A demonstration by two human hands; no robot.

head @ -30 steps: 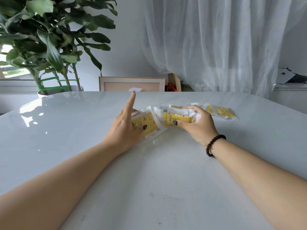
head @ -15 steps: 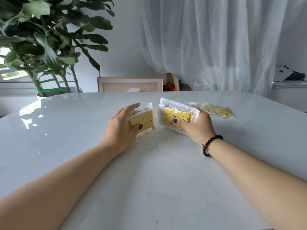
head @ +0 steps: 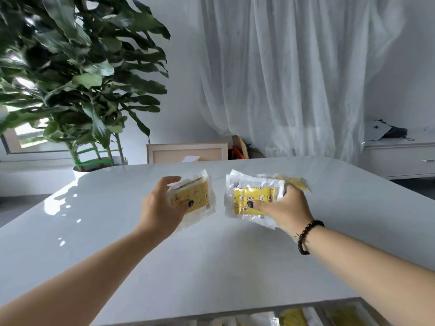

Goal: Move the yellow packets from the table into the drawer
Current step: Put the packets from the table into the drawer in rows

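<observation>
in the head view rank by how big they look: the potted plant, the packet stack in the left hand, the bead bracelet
1. potted plant, by far the largest
2. packet stack in the left hand
3. bead bracelet, the smallest

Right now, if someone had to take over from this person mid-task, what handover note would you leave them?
Left hand: grips a stack of yellow packets, lifted off the table.
Right hand: grips a second stack.
A few loose packets lie on the table behind the right hand.
Drawer, at the near edge, already holds yellow packets.
Left: drop both stacks into the drawer, then fetch the loose ones.
</observation>
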